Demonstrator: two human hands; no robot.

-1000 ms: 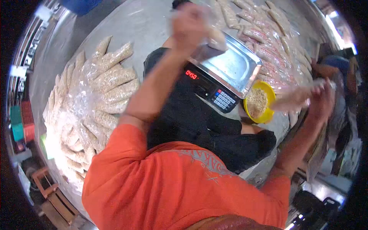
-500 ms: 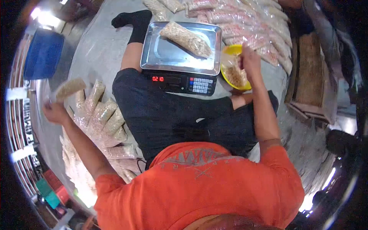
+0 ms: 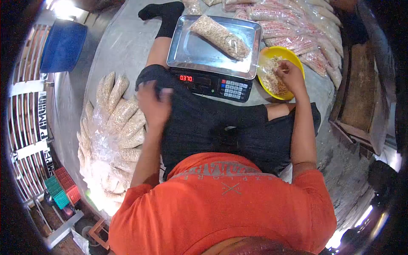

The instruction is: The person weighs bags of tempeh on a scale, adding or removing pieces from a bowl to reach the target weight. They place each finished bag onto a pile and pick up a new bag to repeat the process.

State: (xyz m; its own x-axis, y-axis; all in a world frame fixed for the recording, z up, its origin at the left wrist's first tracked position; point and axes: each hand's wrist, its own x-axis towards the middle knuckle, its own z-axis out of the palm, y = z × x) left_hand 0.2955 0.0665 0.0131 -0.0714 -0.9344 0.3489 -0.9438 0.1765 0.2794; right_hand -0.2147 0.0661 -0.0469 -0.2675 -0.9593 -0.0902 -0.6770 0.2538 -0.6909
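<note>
A clear bag of pale flaky bits (image 3: pixel 221 37) lies slanted on the steel pan (image 3: pixel 182 46) of a digital scale, whose red display (image 3: pixel 186 78) reads 0.370. My left hand (image 3: pixel 155 102) is over my left thigh, blurred, its fingers apart with nothing in them. Over the yellow bowl (image 3: pixel 299 70) at the right of the scale, my right hand (image 3: pixel 291 77) has its thumb and fingers pinched together; what they hold, if anything, is too small to tell. Loose flaky pieces (image 3: pixel 272 80) lie in the bowl. Several filled bags (image 3: pixel 117 123) are fanned out on the floor at the left.
Many filled bags with red print (image 3: pixel 284 29) are piled beyond the scale at the upper right. A wooden box (image 3: pixel 361 89) stands at the right. A blue container (image 3: pixel 64 46) is at the upper left, with red and green crates (image 3: pixel 63 187) at the lower left.
My left hand has let go of a filled bag at the left and moved right, over my thigh. The display went from 0.210 to 0.370. The view has shifted slightly.
</note>
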